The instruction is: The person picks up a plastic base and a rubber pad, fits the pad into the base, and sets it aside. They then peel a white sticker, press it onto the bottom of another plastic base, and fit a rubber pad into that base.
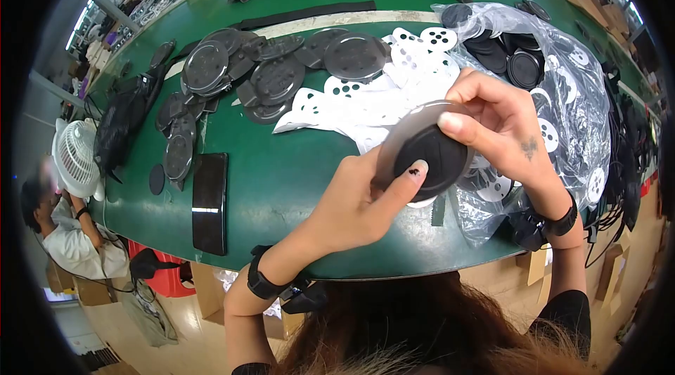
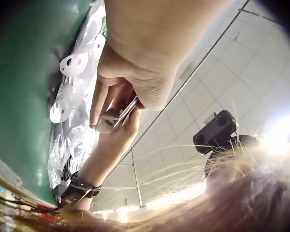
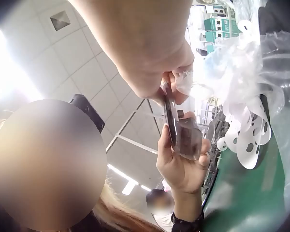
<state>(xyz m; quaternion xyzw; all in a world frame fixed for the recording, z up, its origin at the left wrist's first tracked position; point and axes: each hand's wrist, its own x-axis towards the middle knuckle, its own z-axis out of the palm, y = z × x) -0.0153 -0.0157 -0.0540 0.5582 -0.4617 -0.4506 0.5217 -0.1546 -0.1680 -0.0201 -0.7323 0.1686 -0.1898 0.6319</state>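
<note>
Left edge of the table (image 1: 281, 185): black phone (image 1: 209, 203) lying flat, pile of dark discs (image 1: 260, 73) behind it. Your left hand (image 1: 358, 206) is curled on the round black disc (image 1: 429, 157), thumb pressed on its face, held up above the table's near edge. Your right hand (image 1: 503, 125) pinches the same disc's top rim from the other side. White perforated sheets (image 1: 394, 87) behind, clear plastic bag (image 1: 562, 94) of discs to the right.

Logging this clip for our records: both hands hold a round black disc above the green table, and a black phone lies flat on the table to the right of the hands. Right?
Nearly. In the head view the phone lies left of the hands, not right. Both the left hand and right hand do hold the disc above the green table.
</note>
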